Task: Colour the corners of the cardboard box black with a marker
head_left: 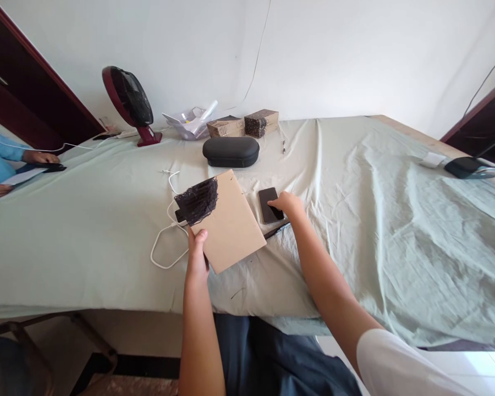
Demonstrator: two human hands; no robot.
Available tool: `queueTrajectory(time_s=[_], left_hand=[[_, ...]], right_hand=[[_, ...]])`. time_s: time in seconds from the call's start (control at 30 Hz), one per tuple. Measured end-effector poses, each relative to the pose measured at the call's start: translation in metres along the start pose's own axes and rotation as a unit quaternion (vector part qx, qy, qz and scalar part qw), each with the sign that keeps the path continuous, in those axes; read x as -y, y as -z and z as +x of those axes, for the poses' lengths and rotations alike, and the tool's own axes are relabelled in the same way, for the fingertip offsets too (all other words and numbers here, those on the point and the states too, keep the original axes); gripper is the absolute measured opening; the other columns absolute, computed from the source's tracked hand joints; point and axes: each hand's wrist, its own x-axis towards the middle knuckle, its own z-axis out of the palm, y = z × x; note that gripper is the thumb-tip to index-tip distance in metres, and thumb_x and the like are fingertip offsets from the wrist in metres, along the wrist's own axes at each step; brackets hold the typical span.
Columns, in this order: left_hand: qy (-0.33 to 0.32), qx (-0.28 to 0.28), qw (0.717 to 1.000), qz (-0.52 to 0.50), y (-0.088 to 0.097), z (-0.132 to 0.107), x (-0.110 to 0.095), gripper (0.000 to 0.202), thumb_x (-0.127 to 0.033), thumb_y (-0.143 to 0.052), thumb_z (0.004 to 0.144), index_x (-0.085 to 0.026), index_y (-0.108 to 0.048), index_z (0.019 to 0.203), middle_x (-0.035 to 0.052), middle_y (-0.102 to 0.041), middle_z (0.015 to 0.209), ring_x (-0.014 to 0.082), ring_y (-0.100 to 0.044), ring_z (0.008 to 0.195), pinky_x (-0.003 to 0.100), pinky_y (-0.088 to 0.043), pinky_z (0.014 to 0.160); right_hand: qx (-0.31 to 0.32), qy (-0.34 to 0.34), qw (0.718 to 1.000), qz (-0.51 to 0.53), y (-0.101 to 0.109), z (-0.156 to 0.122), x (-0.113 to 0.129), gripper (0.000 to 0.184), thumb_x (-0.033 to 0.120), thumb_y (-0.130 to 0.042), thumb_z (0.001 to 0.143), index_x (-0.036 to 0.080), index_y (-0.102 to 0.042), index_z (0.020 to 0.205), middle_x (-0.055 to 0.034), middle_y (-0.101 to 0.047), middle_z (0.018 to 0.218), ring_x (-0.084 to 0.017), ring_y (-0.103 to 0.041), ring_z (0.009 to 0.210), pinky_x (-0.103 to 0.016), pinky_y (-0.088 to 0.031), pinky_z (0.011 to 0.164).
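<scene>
A brown cardboard box (237, 228) is tilted above the cloth-covered table, one corner covered in black scribble. My left hand (198, 250) grips its near left edge, thumb on top. To the right lies a black smartphone (271, 204) with a dark screen. My right hand (287, 204) reaches over the phone's right side, one finger stretched onto the screen; its other fingers are partly hidden. A slim dark pen-like object (277, 230) lies below the phone, partly covered by the box. Left of the box, a white cable (160, 265) loops beside a small dark object (180, 216).
A black zip case (231, 152) lies beyond the box. Behind it are two small cardboard boxes (262, 122), a plastic basket (190, 125) and a fan (132, 104). At far left, another person's hand (41, 157) rests near a dark object. A dark pouch (470, 167) lies far right.
</scene>
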Motion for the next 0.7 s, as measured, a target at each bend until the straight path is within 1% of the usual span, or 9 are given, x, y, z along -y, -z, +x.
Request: queueTrajectory(time_s=[0.17, 0.27, 0.3, 0.4, 0.5, 0.53, 0.57, 0.63, 0.7], left_hand=[[0.002, 0.014, 1.0, -0.002, -0.001, -0.003, -0.003, 0.076, -0.054, -0.081, 0.075, -0.026, -0.056, 0.141, 0.0121, -0.07, 0.14, 0.0386, -0.063, 0.137, 0.05, -0.06, 0.107], [0.0, 0.018, 1.0, -0.006, -0.002, -0.006, -0.005, 0.077, -0.055, -0.08, 0.073, -0.026, -0.057, 0.141, 0.0114, -0.07, 0.138, 0.0378, -0.062, 0.139, 0.049, -0.06, 0.108], [-0.002, 0.017, 1.0, -0.005, -0.002, -0.007, -0.005, 0.078, -0.055, -0.079, 0.072, -0.026, -0.057, 0.141, 0.0108, -0.07, 0.138, 0.0374, -0.062, 0.138, 0.049, -0.06, 0.109], [-0.004, 0.012, 1.0, 0.006, -0.001, -0.009, -0.004, 0.077, -0.056, -0.078, 0.071, -0.028, -0.058, 0.139, 0.0106, -0.071, 0.134, 0.037, -0.064, 0.135, 0.051, -0.06, 0.108], [0.003, 0.0, 1.0, 0.025, 0.0, -0.013, -0.001, 0.069, -0.053, -0.074, 0.073, -0.026, -0.058, 0.135, 0.0123, -0.072, 0.128, 0.0383, -0.067, 0.129, 0.056, -0.059, 0.106], [0.002, -0.004, 0.999, 0.033, -0.001, -0.015, 0.0, 0.067, -0.052, -0.073, 0.073, -0.025, -0.058, 0.133, 0.0125, -0.072, 0.127, 0.0387, -0.068, 0.127, 0.057, -0.059, 0.106], [-0.003, -0.011, 0.999, 0.042, -0.002, -0.017, 0.002, 0.067, -0.051, -0.071, 0.072, -0.024, -0.057, 0.132, 0.0123, -0.072, 0.128, 0.039, -0.068, 0.126, 0.059, -0.058, 0.106], [-0.027, -0.021, 0.997, 0.064, -0.009, -0.022, 0.007, 0.069, -0.05, -0.068, 0.067, -0.025, -0.055, 0.13, 0.0101, -0.071, 0.129, 0.0392, -0.067, 0.126, 0.062, -0.055, 0.108], [-0.069, -0.027, 0.994, 0.078, -0.016, -0.025, 0.014, 0.075, -0.05, -0.064, 0.058, -0.028, -0.052, 0.129, 0.0055, -0.069, 0.132, 0.0386, -0.063, 0.131, 0.063, -0.051, 0.113]], right_hand=[[-0.005, -0.01, 1.0, -0.012, 0.027, -0.015, 0.003, 0.053, 0.048, -0.075, 0.093, 0.01, -0.072, 0.129, -0.0238, -0.074, 0.131, -0.035, -0.07, 0.123, -0.037, -0.053, 0.092], [-0.062, 0.005, 0.998, 0.001, 0.042, -0.063, -0.002, 0.043, 0.053, -0.059, 0.1, 0.015, -0.074, 0.113, -0.0193, -0.076, 0.118, -0.031, -0.071, 0.111, -0.035, -0.05, 0.083], [-0.115, 0.036, 0.992, 0.032, 0.04, -0.089, -0.009, 0.038, 0.052, -0.056, 0.101, 0.018, -0.073, 0.102, -0.0151, -0.077, 0.105, -0.028, -0.071, 0.099, -0.034, -0.048, 0.077], [-0.231, 0.167, 0.95, 0.128, 0.001, -0.188, -0.062, 0.034, 0.046, -0.05, 0.103, 0.025, -0.059, 0.077, -0.0037, -0.063, 0.068, -0.02, -0.058, 0.063, -0.033, -0.041, 0.064], [-0.164, 0.3, 0.918, 0.199, -0.073, -0.287, -0.146, 0.042, 0.04, -0.056, 0.095, 0.026, -0.04, 0.059, -0.0014, -0.047, 0.052, -0.02, -0.05, 0.049, -0.036, -0.038, 0.055], [-0.123, 0.269, 0.928, 0.225, -0.096, -0.315, -0.175, 0.039, 0.039, -0.06, 0.092, 0.027, -0.043, 0.059, -0.0035, -0.052, 0.054, -0.022, -0.055, 0.05, -0.038, -0.041, 0.054], [-0.109, 0.18, 0.939, 0.272, -0.116, -0.338, -0.2, 0.035, 0.04, -0.06, 0.091, 0.028, -0.048, 0.061, -0.0057, -0.058, 0.059, -0.025, -0.06, 0.052, -0.039, -0.044, 0.053], [-0.047, 0.017, 0.914, 0.402, -0.14, -0.374, -0.239, 0.027, 0.048, -0.061, 0.085, 0.032, -0.056, 0.064, -0.0041, -0.055, 0.057, -0.028, -0.061, 0.047, -0.04, -0.044, 0.044], [-0.004, -0.019, 0.888, 0.46, -0.146, -0.393, -0.262, 0.027, 0.055, -0.063, 0.078, 0.035, -0.056, 0.062, 0.0016, -0.04, 0.046, -0.027, -0.051, 0.034, -0.035, -0.033, 0.035]])
